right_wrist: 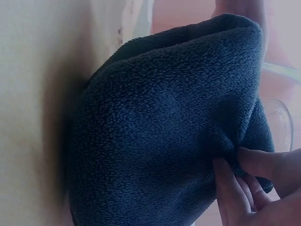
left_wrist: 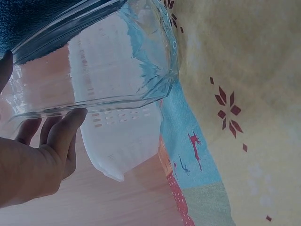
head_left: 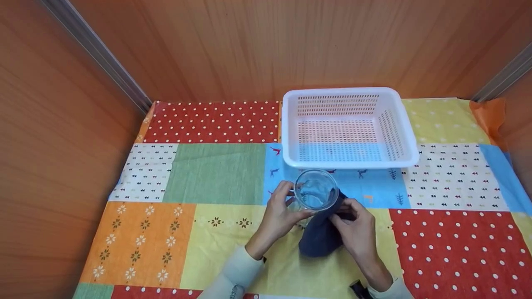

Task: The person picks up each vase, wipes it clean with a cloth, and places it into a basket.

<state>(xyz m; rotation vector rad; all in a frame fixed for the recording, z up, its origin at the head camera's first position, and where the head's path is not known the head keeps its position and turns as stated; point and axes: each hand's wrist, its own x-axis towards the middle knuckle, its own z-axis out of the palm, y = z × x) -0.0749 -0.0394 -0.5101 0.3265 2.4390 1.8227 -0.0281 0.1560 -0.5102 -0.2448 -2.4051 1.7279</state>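
A clear drinking glass [head_left: 316, 191] stands mouth up in front of the basket in the head view, with my left hand [head_left: 279, 214] gripping its left side. Thumb and fingers of that hand [left_wrist: 42, 155] wrap the glass wall [left_wrist: 113, 101] in the left wrist view. My right hand [head_left: 358, 226] pinches a dark blue-grey fluffy cloth [head_left: 320, 236] against the glass's right side. Folded over, the cloth [right_wrist: 155, 122] fills most of the right wrist view and hangs down below the pinching fingers [right_wrist: 230, 188].
A white perforated plastic basket [head_left: 351, 164] sits just beyond the glass. Under everything lies a patchwork tablecloth [head_left: 220, 172]. Wooden panels [head_left: 249, 45] rise behind the table and at both sides. A small black object [head_left: 358, 288] shows by the right wrist.
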